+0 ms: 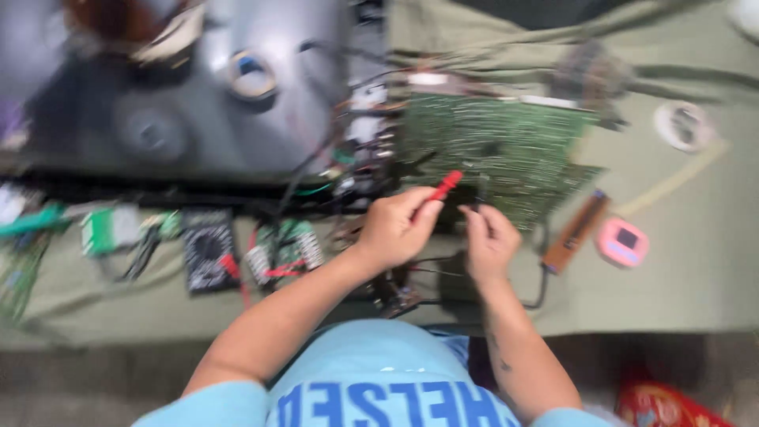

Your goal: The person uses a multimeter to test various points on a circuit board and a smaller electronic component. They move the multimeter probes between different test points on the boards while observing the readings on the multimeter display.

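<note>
While the whole view is smeared by motion, we can still make out our two hands side by side over the near edge of a large green circuit board (506,150) that lies on an olive cloth (672,269) spread across the bench. Our left hand (395,229) is curled around a red probe (441,188), gripping it between thumb and fingers with its tip angled up and to the right, onto the lower edge of the board. Our right hand (490,241) sits just beside it, fingers pinched narrow around a thin dark probe (478,194) that stands nearly upright against the same edge; the blur keeps us from seeing exactly where either tip lands. Dark leads (443,273) trail from under our hands back toward us. To the right of the right hand, a brown strip-shaped part (575,232) lies on the cloth, and just beyond it a small pink device (622,243) with a dark screen. Farther off to the upper right rests a white roll of tape (682,125). To the left of our left hand a small green board with red wiring (283,249) lies near a black meter (208,249). Behind all this, at upper left, lies a broad grey panel (198,87) with a tangle of wires (348,150) between it and the circuit board.
</note>
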